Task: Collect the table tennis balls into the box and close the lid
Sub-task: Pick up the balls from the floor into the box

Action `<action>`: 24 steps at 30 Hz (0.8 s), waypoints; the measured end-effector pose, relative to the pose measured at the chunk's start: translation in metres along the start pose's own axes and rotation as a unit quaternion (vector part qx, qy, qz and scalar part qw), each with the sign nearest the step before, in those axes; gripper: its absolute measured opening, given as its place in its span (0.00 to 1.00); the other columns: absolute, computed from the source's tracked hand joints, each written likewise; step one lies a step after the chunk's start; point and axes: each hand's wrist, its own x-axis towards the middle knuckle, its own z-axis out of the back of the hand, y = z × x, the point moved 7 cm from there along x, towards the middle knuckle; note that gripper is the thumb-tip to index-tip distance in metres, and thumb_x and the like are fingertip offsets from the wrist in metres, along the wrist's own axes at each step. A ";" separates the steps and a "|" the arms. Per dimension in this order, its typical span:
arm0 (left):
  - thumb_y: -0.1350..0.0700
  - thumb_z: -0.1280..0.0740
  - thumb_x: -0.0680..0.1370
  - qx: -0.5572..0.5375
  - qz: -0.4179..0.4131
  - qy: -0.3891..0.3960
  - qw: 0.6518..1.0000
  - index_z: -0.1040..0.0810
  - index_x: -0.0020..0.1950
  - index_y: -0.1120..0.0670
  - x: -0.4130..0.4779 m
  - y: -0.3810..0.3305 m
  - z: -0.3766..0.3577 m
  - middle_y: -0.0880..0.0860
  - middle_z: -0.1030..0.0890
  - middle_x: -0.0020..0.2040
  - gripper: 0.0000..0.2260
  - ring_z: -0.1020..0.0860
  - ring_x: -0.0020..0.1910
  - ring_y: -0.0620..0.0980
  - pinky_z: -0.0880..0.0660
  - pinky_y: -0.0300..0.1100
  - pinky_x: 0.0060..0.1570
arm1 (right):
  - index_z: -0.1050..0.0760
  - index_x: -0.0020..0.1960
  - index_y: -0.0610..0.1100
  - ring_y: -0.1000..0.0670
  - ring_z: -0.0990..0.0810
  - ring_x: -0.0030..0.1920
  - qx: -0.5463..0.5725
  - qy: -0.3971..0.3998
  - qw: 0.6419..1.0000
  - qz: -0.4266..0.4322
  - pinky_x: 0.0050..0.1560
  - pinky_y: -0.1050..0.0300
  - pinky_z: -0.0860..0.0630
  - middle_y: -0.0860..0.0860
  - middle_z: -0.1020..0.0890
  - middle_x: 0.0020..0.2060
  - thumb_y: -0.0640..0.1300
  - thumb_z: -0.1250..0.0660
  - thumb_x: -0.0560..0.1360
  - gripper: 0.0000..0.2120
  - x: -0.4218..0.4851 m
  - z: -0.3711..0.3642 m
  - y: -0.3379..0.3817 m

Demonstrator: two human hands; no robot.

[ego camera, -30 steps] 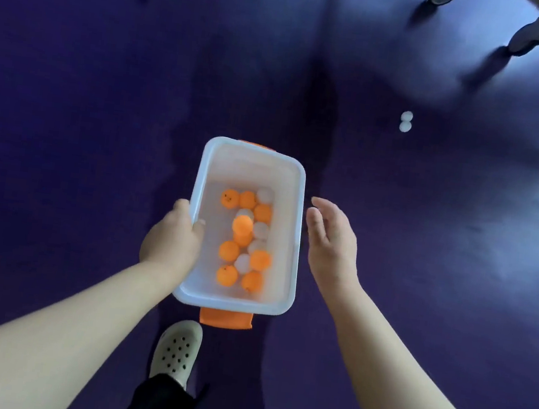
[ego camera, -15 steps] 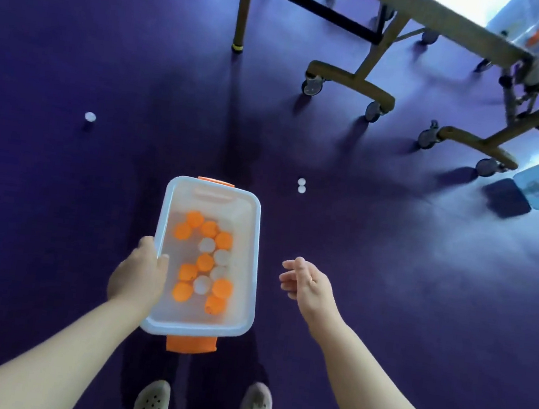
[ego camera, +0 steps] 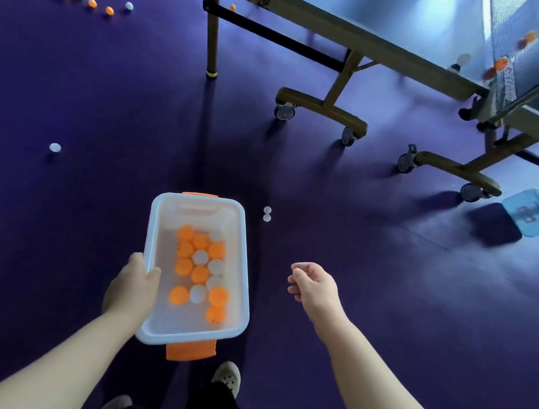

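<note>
A clear plastic box (ego camera: 241, 275) with orange latches holds several orange and white table tennis balls (ego camera: 200, 272). My left hand (ego camera: 130, 287) grips its left rim and carries it above the purple floor. To the right of the box my right hand (ego camera: 314, 286) hangs with loosely curled fingers and holds nothing. Two white balls (ego camera: 267, 214) lie touching on the floor just beyond the box's far right corner. A single white ball (ego camera: 55, 147) lies to the left. Several orange and white balls (ego camera: 92, 2) sit in a row at the far left.
A table tennis table (ego camera: 366, 43) on wheeled legs (ego camera: 322, 110) spans the top right, with a net (ego camera: 514, 54) and a few balls on it. A blue lid-like panel (ego camera: 532, 212) lies on the floor at right. My shoes (ego camera: 227, 381) show below the box.
The view has lifted from straight down onto the box to take in the table and more floor balls. My right hand moved away from the box's rim and its fingers curled loosely.
</note>
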 end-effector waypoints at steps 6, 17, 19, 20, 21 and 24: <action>0.55 0.43 0.80 -0.034 0.015 -0.004 0.999 0.32 0.51 0.59 0.046 -0.051 -0.018 0.56 0.25 0.42 0.07 0.27 0.36 0.56 0.33 0.44 0.32 | 0.23 0.48 0.48 0.53 0.21 0.40 -0.027 0.006 1.000 -0.007 0.46 0.58 0.24 0.50 0.19 0.44 0.43 0.41 0.78 0.08 0.067 0.028 0.038; 0.55 0.43 0.81 -0.060 0.066 -0.032 0.995 0.33 0.53 0.59 0.214 -0.115 -0.021 0.55 0.25 0.44 0.08 0.26 0.38 0.57 0.31 0.46 0.34 | 0.23 0.51 0.46 0.53 0.22 0.39 -0.049 0.016 0.997 -0.061 0.39 0.63 0.25 0.49 0.20 0.43 0.39 0.42 0.77 0.09 0.241 -0.008 0.109; 0.55 0.43 0.81 -0.056 0.073 -0.035 0.995 0.33 0.54 0.59 0.249 -0.124 -0.027 0.56 0.24 0.46 0.08 0.25 0.40 0.58 0.30 0.47 0.36 | 0.24 0.50 0.46 0.53 0.22 0.39 -0.053 0.018 0.996 -0.069 0.40 0.62 0.24 0.49 0.20 0.42 0.39 0.42 0.77 0.08 0.285 -0.023 0.116; 0.55 0.42 0.81 -0.053 0.076 -0.037 0.995 0.33 0.54 0.59 0.268 -0.126 -0.033 0.57 0.23 0.47 0.08 0.25 0.40 0.59 0.30 0.47 0.36 | 0.24 0.50 0.46 0.53 0.22 0.39 -0.060 0.020 0.995 -0.072 0.41 0.61 0.24 0.49 0.20 0.42 0.39 0.42 0.77 0.08 0.308 -0.031 0.116; 0.55 0.42 0.80 -0.050 0.080 -0.040 0.995 0.33 0.54 0.59 0.287 -0.128 -0.039 0.58 0.23 0.48 0.08 0.24 0.41 0.60 0.30 0.47 0.35 | 0.24 0.50 0.46 0.53 0.22 0.39 -0.069 0.021 0.995 -0.075 0.43 0.59 0.23 0.49 0.20 0.42 0.39 0.42 0.77 0.09 0.332 -0.039 0.114; 0.55 0.42 0.80 -0.032 0.078 -0.049 0.995 0.32 0.54 0.59 0.342 -0.129 -0.063 0.60 0.22 0.50 0.08 0.23 0.42 0.62 0.27 0.50 0.38 | 0.23 0.47 0.47 0.52 0.22 0.38 -0.099 0.032 0.991 -0.087 0.44 0.55 0.23 0.50 0.19 0.40 0.41 0.41 0.77 0.08 0.405 -0.065 0.097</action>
